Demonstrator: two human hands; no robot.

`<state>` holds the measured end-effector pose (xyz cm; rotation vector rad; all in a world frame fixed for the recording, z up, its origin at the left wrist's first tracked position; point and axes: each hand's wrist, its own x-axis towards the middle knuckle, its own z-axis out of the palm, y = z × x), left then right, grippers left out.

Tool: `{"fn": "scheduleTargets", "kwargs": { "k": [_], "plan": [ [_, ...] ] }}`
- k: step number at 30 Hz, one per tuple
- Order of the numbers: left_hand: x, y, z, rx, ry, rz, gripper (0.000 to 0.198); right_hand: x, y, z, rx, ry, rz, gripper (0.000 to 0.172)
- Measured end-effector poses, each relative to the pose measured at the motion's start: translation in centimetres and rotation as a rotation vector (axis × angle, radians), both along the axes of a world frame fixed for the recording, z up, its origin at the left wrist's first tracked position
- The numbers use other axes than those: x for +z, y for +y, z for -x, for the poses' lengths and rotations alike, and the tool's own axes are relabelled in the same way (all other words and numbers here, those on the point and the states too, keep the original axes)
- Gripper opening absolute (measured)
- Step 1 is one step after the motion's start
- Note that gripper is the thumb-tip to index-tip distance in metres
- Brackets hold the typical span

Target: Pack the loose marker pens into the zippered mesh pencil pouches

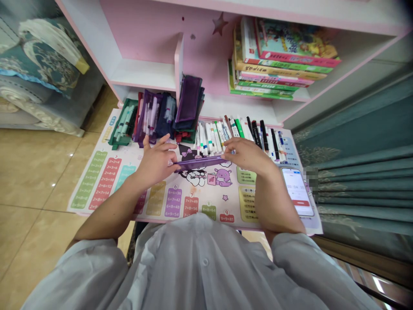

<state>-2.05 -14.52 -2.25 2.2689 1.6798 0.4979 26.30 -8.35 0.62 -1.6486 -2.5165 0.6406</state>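
Note:
A flat purple pouch [201, 163] is stretched between my hands over the middle of the desk mat. My left hand [158, 158] pinches its left end, the other fingers spread. At its right end, my right hand [241, 154] grips the edge with fingers and thumb. Just beyond lies a row of white, green and black pens [219, 135]. Behind my left hand are filled pouches: a green one [124, 122], a purple one [148, 116] and a dark blue one [167, 113]. A stack of pouches with a purple one [188, 101] on top stands beside them.
A phone [297, 191] lies at the mat's right side. Books [280, 73] are piled on the pink and white shelf [145, 74] behind the desk. A curtain [364, 168] hangs at the right, and an upholstered sofa [38, 73] stands at the left.

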Motion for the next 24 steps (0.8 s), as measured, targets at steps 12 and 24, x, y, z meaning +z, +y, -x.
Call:
{"fn": "scheduleTargets", "kwargs": {
  "k": [12,24],
  "plan": [
    [-0.12,0.02,-0.05,-0.018,0.008,-0.003,0.010,-0.05,0.19,-0.25,-0.003,-0.009,0.024,0.022],
    [-0.26,0.03,0.08,-0.022,-0.001,-0.014,0.011,0.35,0.24,-0.37,-0.043,-0.051,0.052,0.023]
  ]
}}
